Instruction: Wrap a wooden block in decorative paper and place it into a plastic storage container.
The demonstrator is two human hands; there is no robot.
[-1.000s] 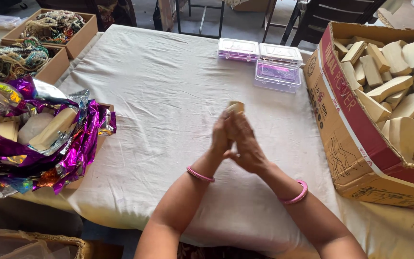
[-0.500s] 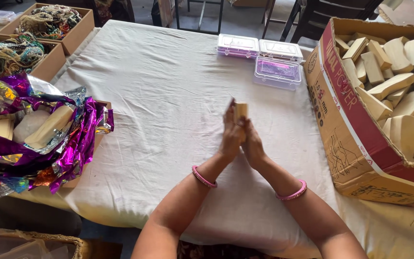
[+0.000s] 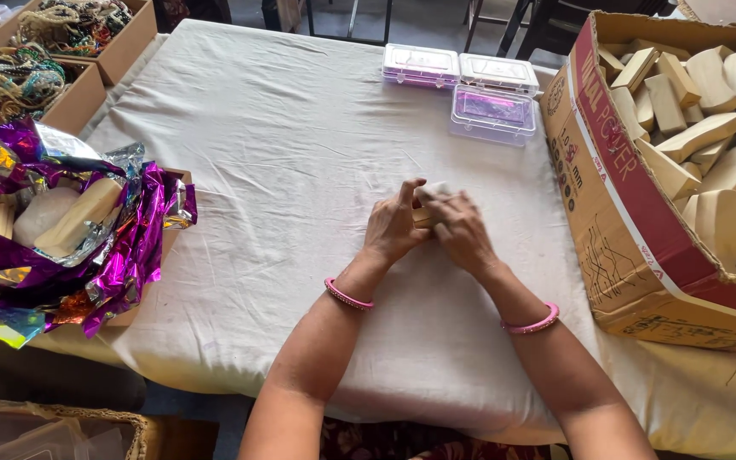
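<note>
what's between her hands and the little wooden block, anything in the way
Nothing visible. The left hand and right hand both close directly on the wooden block, low over the white cloth.

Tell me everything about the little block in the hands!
The small wooden block looks pale tan, like the cut pieces heaped in the cardboard box at the right. Only a corner shows, so its full shape is hidden. The left hand and right hand both wrap it, low over the white cloth mid-table.
</note>
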